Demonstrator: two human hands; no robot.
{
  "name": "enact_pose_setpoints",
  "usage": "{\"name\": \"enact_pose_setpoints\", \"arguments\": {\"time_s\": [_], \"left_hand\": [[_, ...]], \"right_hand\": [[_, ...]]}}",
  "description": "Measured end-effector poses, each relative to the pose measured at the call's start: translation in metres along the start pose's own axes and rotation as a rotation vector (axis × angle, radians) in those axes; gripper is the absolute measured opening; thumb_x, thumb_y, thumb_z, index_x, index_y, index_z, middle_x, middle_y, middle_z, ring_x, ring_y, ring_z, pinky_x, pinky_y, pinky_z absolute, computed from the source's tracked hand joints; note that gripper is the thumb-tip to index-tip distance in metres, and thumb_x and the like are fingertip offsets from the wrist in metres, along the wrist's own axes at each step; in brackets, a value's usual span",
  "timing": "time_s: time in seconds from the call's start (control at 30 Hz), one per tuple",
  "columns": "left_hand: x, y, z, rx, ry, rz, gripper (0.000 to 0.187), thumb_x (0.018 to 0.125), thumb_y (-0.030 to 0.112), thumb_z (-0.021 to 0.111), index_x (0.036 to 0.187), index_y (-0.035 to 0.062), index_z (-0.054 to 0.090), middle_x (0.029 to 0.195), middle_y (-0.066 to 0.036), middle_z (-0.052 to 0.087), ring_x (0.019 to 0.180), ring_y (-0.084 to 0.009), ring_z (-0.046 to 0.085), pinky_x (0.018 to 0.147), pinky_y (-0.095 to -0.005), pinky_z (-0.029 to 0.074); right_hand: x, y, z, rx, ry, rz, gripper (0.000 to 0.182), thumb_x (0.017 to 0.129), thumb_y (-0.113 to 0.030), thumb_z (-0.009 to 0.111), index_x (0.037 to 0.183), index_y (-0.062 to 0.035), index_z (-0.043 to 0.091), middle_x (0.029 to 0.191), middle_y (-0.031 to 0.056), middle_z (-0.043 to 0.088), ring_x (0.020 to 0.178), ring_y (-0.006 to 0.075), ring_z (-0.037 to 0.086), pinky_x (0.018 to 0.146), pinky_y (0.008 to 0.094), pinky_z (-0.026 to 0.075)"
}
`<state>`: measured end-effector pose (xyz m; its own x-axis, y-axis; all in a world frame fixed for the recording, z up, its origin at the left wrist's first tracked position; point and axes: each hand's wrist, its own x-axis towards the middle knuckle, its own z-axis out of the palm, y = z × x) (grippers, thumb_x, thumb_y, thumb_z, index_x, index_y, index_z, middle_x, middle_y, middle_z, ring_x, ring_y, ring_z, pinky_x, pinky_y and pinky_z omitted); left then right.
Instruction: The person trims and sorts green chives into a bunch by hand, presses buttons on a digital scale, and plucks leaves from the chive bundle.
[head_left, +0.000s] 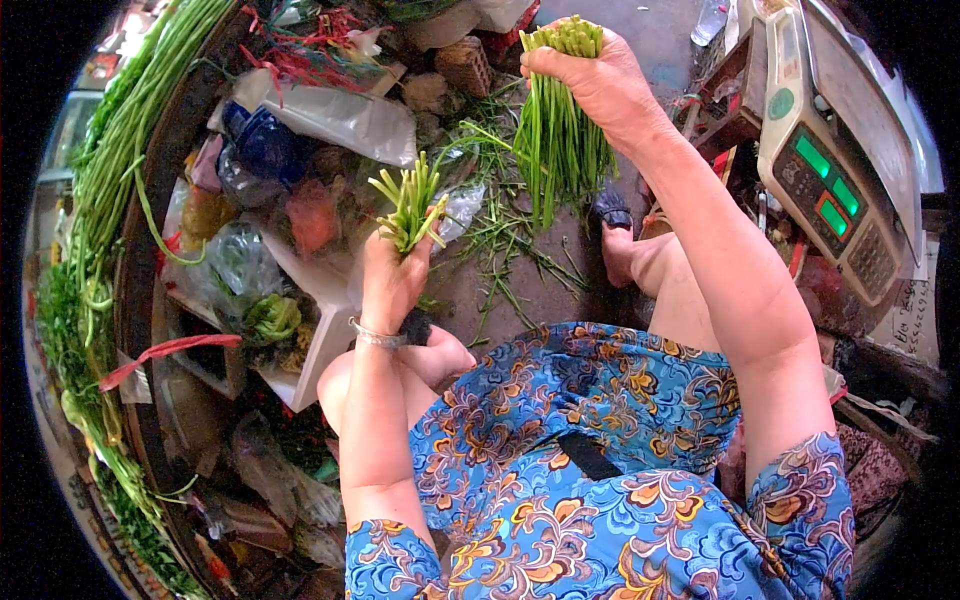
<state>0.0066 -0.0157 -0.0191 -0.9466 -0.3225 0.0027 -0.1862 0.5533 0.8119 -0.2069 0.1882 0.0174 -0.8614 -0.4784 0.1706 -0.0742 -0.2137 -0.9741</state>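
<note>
My right hand (600, 85) is closed round a thick bundle of green stems (562, 150), raised at the top of the view. The cut pale ends stick up above the fist and the long green part hangs down. Lower and to the left, my left hand (395, 272) grips a smaller bunch of stems (408, 205), cut ends pointing up; the rest of that bunch is hidden by the hand. Loose green scraps (500, 250) lie scattered on the floor between and below both hands.
A scale (830, 190) with lit green displays stands at the right. Long green stalks (125, 150) lie along a ledge at the left. Plastic bags (340, 115), a white foam box (315, 345), red ties (310, 50) and a brick-like block (465, 66) crowd the floor.
</note>
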Motion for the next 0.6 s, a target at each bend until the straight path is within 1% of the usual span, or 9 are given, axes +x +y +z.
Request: {"name": "enact_pose_setpoints", "arguments": {"time_s": [0.1, 0.17, 0.2, 0.27, 0.4, 0.47, 0.6], "left_hand": [[0.0004, -0.004, 0.001, 0.009, -0.016, -0.028, 0.013, 0.093, 0.006, 0.06, 0.104, 0.0009, 0.066, 0.093, -0.002, 0.066, 0.081, -0.0105, 0.061, 0.072, -0.0254, 0.05], [0.0003, -0.004, 0.0012, -0.044, -0.022, -0.006, 0.013, 0.093, 0.004, 0.059, 0.103, 0.0007, 0.066, 0.092, -0.002, 0.066, 0.075, -0.0104, 0.061, 0.068, -0.0245, 0.05], [0.0001, -0.0038, 0.0014, -0.044, -0.022, -0.006, 0.013, 0.093, 0.004, 0.059, 0.103, 0.0007, 0.066, 0.092, -0.002, 0.066, 0.075, -0.0104, 0.061, 0.068, -0.0245, 0.05], [-0.0006, -0.0028, 0.0016, -0.045, -0.015, -0.015, 0.013, 0.092, 0.004, 0.059, 0.103, 0.0007, 0.066, 0.089, -0.002, 0.066, 0.072, -0.0096, 0.06, 0.064, -0.0238, 0.049], [-0.0013, 0.002, 0.0009, -0.026, -0.044, -0.052, 0.013, 0.091, 0.004, 0.06, 0.103, 0.0011, 0.066, 0.087, -0.002, 0.065, 0.07, -0.0091, 0.059, 0.062, -0.0237, 0.048], [-0.0011, 0.0002, 0.0021, -0.037, -0.018, -0.063, 0.02, 0.085, 0.005, 0.062, 0.104, 0.0028, 0.067, 0.076, -0.004, 0.067, 0.067, -0.0095, 0.06, 0.061, -0.0264, 0.048], [-0.0021, 0.0003, 0.0049, -0.044, -0.015, -0.046, 0.018, 0.085, 0.004, 0.063, 0.103, 0.0031, 0.067, 0.073, -0.003, 0.065, 0.065, -0.0094, 0.059, 0.06, -0.0261, 0.047]], "right_hand": [[-0.0002, -0.0011, 0.0013, -0.026, 0.004, 0.004, 0.01, 0.083, -0.011, 0.07, 0.088, -0.0055, 0.064, 0.078, 0.0013, 0.065, 0.07, 0.0092, 0.061, 0.065, 0.0248, 0.049], [0.0001, -0.0013, 0.0023, -0.091, 0.015, -0.004, 0.009, 0.082, -0.011, 0.07, 0.087, -0.0058, 0.064, 0.076, 0.0003, 0.064, 0.069, 0.0086, 0.06, 0.064, 0.0242, 0.049], [0.0002, -0.0005, 0.0027, -0.091, 0.016, -0.003, 0.009, 0.082, -0.011, 0.07, 0.087, -0.0058, 0.064, 0.076, 0.0003, 0.064, 0.069, 0.0086, 0.06, 0.064, 0.0242, 0.049], [0.0001, 0.0026, 0.0034, -0.082, -0.002, -0.021, 0.009, 0.082, -0.011, 0.07, 0.087, -0.0059, 0.064, 0.076, -0.0001, 0.064, 0.068, 0.0085, 0.06, 0.063, 0.0238, 0.049], [0.0002, 0.0048, 0.0057, -0.111, -0.002, -0.035, 0.01, 0.082, -0.011, 0.07, 0.088, -0.0059, 0.064, 0.077, -0.0002, 0.065, 0.067, 0.0085, 0.06, 0.063, 0.0237, 0.049], [-0.0006, 0.0033, 0.0065, -0.08, -0.009, -0.032, 0.01, 0.082, -0.009, 0.07, 0.088, -0.0057, 0.064, 0.077, -0.0001, 0.065, 0.067, 0.0085, 0.06, 0.063, 0.0239, 0.049], [-0.0012, 0.0047, 0.0077, -0.062, -0.009, -0.028, 0.01, 0.082, -0.008, 0.07, 0.089, -0.0057, 0.064, 0.077, -0.0005, 0.064, 0.068, 0.0082, 0.06, 0.064, 0.024, 0.049]]}}
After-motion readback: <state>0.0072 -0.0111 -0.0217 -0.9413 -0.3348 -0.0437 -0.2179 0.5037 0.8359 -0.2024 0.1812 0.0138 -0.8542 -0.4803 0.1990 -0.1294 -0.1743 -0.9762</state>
